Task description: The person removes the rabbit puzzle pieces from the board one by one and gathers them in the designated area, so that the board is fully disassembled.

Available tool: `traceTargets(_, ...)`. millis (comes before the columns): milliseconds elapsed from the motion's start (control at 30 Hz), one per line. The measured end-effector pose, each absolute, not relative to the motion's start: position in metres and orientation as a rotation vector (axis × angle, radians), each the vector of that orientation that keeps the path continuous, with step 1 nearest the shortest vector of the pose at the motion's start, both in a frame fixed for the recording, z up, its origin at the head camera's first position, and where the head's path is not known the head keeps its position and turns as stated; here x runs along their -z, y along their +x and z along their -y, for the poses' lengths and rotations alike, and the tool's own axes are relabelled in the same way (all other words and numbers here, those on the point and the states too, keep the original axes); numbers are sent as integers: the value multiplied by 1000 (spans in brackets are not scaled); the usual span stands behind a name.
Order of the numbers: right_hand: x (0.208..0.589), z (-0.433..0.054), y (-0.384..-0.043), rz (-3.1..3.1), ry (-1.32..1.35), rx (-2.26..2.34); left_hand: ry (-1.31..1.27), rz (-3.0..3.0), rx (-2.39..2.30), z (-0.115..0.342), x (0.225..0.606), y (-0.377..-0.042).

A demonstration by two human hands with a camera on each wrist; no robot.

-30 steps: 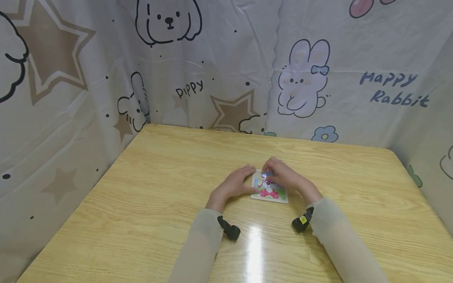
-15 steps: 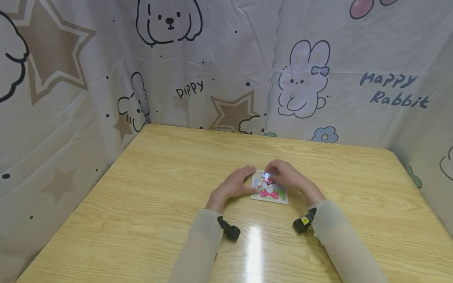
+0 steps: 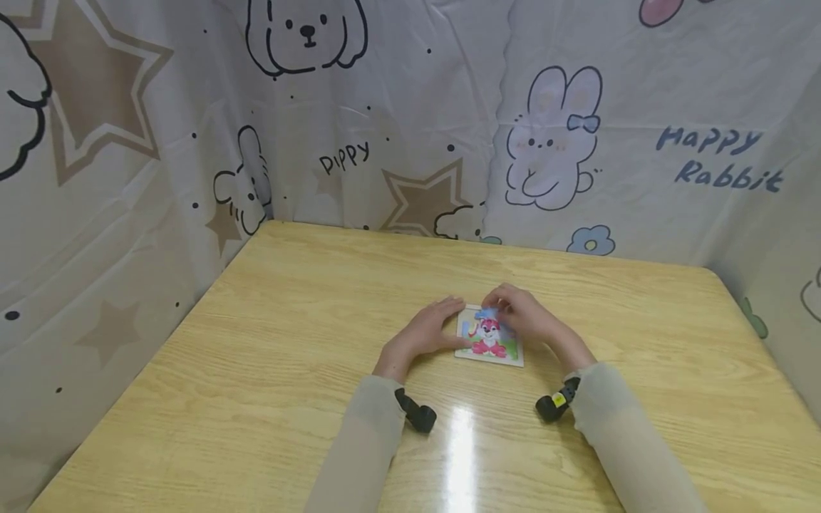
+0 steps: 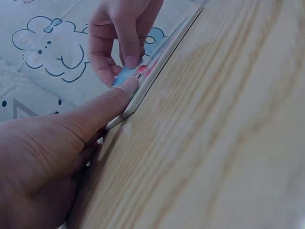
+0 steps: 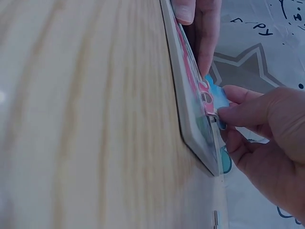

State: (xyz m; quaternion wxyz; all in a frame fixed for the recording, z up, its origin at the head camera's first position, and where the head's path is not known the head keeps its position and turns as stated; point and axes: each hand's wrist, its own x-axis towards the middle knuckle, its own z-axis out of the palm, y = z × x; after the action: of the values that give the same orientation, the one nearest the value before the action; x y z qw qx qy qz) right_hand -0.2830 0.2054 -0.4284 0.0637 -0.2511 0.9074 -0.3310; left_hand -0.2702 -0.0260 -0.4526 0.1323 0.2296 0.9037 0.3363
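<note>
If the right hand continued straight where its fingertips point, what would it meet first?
Probably the puzzle board, with the blue piece pinched by the right hand leading; depth there is unclear.

Puzzle board (image 3: 490,345) flat on bench (image 3: 256,349). Left hand (image 3: 423,333) along board's left side. Right hand (image 3: 524,315) at its far right corner, puzzle piece (image 5: 217,97) in that hand. Curtain (image 3: 410,92) behind bench, both sides too.

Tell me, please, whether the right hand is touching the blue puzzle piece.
Touching. The right wrist view shows it plainly: the right hand holds the blue puzzle piece in its fingertips, with no gap between them.
</note>
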Motion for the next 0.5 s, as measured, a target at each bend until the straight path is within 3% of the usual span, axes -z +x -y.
traceTargets(500,430,-208,-281,-2748,-636,1097,650,-2619,-971,25,454,-271)
